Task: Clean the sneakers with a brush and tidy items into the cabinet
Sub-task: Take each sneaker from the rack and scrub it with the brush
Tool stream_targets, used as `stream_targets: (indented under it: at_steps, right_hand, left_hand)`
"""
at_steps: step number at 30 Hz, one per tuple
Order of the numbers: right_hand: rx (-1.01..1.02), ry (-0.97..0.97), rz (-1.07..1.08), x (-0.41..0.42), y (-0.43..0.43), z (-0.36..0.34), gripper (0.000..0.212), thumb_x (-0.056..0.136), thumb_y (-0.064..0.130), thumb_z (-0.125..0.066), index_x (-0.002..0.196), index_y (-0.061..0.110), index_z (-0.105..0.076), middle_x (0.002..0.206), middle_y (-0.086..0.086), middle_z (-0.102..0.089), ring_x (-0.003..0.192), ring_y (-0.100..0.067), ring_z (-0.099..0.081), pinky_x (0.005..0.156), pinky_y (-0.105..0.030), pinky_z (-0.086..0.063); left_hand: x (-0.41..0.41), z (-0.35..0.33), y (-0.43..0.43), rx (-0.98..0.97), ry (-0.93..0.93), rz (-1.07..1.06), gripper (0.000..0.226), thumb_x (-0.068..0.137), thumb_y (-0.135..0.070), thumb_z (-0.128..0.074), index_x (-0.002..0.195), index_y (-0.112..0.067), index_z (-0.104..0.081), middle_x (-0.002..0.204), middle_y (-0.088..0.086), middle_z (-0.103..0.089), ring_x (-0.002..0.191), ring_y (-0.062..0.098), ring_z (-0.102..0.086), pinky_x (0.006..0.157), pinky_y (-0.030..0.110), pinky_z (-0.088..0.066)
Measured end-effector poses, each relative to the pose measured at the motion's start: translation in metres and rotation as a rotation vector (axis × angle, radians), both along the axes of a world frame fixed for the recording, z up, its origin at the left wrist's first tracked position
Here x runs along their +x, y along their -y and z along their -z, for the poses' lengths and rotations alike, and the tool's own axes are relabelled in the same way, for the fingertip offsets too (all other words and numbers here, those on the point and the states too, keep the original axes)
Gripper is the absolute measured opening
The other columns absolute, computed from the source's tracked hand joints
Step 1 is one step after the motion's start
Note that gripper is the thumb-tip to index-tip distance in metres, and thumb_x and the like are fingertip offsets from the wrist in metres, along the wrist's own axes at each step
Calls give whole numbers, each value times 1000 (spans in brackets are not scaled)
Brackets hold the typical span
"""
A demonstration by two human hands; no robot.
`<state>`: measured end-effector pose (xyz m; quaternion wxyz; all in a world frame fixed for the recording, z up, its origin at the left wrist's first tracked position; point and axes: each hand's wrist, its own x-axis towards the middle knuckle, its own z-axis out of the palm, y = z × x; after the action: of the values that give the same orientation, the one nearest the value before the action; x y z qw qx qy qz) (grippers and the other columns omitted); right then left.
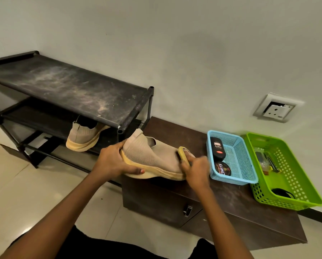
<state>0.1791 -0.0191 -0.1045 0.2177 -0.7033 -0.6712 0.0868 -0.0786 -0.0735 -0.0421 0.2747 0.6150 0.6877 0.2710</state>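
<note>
Pale wall (193,53), dark cabinet (231,199): at its left end a person's left hand (113,161) clasps a beige knit sneaker (152,156) by the heel, the right hand (195,171) curled round a brush (183,155) at the toe. Soft, light mesh likely yields; the firmer sole offers the surer hold.

The cabinet (231,199) top lies open along its near edge, and behind the sneaker (152,157) up to the wall. On the right, the blue basket (231,181) sits just beside the right hand (195,171) and its brush (183,156), with the green basket (287,204) just beyond, closing that side. On the left, the rack (72,86) has a corner post near the sneaker's heel. A second sneaker (81,139) takes up part of its middle shelf.
</note>
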Motion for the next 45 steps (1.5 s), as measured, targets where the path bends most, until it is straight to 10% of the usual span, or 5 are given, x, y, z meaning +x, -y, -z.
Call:
stream_targets:
  at_steps: [7, 12, 16, 23, 45]
  right_hand:
    - [43, -215, -306, -33, 18, -12, 52, 86, 44, -41, 132, 22, -53, 74, -12, -58, 63, -17, -49, 61, -20, -38]
    - [-2, 62, 192, -3, 6, -26, 46, 95, 36, -46, 139, 26, -44, 105, -17, -44, 97, -30, -43, 88, -37, -36]
    - [381, -352, -124, -45, 45, -48, 45, 90, 33, -52, 134, 22, -50, 91, -4, -40, 85, -11, -38, 80, -21, -37]
    - [449, -122, -327, -52, 64, -23, 48, 88, 38, -46, 134, 23, -52, 98, -5, -41, 87, -11, -38, 74, -28, -45]
    - [365, -257, -324, -54, 55, -20, 46, 86, 41, -50, 128, 25, -56, 96, -4, -43, 85, -13, -39, 78, -24, -41]
  left_hand:
    - [-7, 4, -1, -76, 76, -73, 103, 36, -56, -89, 124, -14, -55, 107, -3, -60, 97, 15, -55, 82, 31, -52]
    - [-3, 9, 7, -156, 281, -170, 111, 18, -74, -76, 112, -15, -63, 103, -1, -67, 96, 18, -61, 83, 38, -55]
    - [9, 19, 7, -237, 502, -303, 102, 20, -70, -82, 103, -13, -67, 96, 1, -70, 92, 20, -65, 81, 40, -57]
    - [11, 18, 7, -424, 793, -278, 102, 24, -51, -91, 107, 1, -63, 104, 14, -68, 99, 26, -64, 73, 36, -55]
    - [-8, 13, 7, -473, 737, -247, 54, 55, -25, -87, 94, 3, -62, 103, 21, -65, 89, 26, -62, 72, 35, -54]
